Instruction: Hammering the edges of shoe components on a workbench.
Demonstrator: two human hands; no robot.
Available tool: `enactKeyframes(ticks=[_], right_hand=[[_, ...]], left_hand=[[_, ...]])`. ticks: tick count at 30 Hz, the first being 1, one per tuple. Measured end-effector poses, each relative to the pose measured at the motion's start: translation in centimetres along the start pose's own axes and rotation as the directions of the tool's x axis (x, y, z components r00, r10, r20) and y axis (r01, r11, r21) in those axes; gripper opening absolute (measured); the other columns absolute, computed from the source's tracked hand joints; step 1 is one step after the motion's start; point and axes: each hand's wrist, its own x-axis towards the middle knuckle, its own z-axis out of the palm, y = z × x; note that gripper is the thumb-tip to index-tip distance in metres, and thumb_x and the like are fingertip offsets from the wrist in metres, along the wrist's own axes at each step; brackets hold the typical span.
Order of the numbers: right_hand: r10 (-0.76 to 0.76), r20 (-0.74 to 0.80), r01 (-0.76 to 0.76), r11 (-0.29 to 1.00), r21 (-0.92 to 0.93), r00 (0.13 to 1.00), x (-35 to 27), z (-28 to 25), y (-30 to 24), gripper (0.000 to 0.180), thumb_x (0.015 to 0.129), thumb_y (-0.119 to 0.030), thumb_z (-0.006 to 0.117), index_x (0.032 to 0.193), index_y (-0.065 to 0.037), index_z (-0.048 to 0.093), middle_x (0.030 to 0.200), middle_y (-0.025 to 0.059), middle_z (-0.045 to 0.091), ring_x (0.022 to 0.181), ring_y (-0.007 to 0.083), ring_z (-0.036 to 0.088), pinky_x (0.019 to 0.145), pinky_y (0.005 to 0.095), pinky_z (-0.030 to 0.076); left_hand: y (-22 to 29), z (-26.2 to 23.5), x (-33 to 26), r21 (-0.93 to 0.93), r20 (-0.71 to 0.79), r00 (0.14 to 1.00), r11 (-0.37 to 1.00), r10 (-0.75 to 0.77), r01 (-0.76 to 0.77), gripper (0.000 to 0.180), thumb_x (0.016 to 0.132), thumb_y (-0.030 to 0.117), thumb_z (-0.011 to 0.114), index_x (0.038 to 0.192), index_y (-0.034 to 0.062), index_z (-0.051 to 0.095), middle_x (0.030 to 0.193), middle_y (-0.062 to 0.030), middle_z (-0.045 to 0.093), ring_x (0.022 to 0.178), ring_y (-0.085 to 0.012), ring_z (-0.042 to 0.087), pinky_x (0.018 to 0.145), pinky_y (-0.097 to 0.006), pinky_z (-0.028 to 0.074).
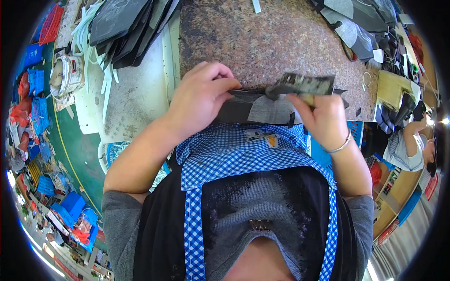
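My left hand (200,96) presses a dark flat piece of material (262,108) against the near edge of a brown speckled stone slab (272,37). The piece has a black part and a grey mesh-like part. My right hand (318,114) grips a tool with a pale wooden handle; its wide dark metal head (302,84) lies over the top edge of the piece. A thin bracelet circles my right wrist. A blue-and-white checked apron (234,154) covers my chest just below the hands.
A stack of black cut sheets (124,28) lies at the upper left, beside white strips and a tin can (65,75). More grey and black cut pieces (356,28) pile at the upper right. Another person (412,145) sits at the right. Blue crates stand on the green floor to the left.
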Motion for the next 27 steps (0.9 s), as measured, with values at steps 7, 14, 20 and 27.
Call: enactKeyframes(ticks=[7,14,20,27], right_hand=[[-0.037,0.035,0.035,0.998,0.044,0.999,0.9,1.1,-1.1,0.026,0.073,-0.009,0.071,0.096,-0.006,0.059,0.071,0.0149,0.061,0.065,0.0351,0.064,0.057,0.0436,0.051],[-0.073,-0.018,0.073,0.997,-0.024,0.997,1.8,2.2,-0.8,0.024,0.073,-0.008,0.067,0.095,-0.006,0.057,0.071,0.0137,0.061,0.064,0.0351,0.063,0.056,0.0449,0.05],[-0.09,-0.004,0.09,0.996,0.008,0.996,2.3,2.5,-1.7,0.022,0.073,-0.008,0.067,0.093,-0.006,0.056,0.071,0.0126,0.061,0.061,0.0339,0.063,0.054,0.0442,0.05],[-0.065,-0.018,0.065,0.997,0.041,0.998,2.6,3.1,-1.0,0.026,0.073,-0.006,0.067,0.097,-0.004,0.057,0.071,0.0149,0.061,0.062,0.0359,0.063,0.054,0.0454,0.05]], left_hand=[[1.0,-0.3,-0.9,0.377,0.113,0.96,0.883,0.258,-0.282,0.032,0.075,0.01,0.064,0.106,0.0065,0.071,0.106,-0.0044,0.062,0.103,-0.0243,0.058,0.087,-0.04,0.047],[0.2,0.0,-1.2,0.338,0.014,0.982,0.924,0.186,-0.18,0.024,0.074,0.01,0.067,0.097,0.0075,0.07,0.104,-0.003,0.062,0.1,-0.0224,0.06,0.087,-0.039,0.044],[0.1,0.2,-1.7,0.352,-0.018,0.981,0.92,0.194,-0.175,0.024,0.074,0.013,0.073,0.097,0.01,0.068,0.102,-0.0015,0.062,0.099,-0.0222,0.06,0.09,-0.039,0.041],[0.2,0.5,-1.8,0.301,-0.239,0.971,0.951,0.008,0.066,0.025,0.071,0.019,0.078,0.093,0.0123,0.068,0.099,-0.0006,0.062,0.102,-0.0228,0.058,0.092,-0.041,0.038]])
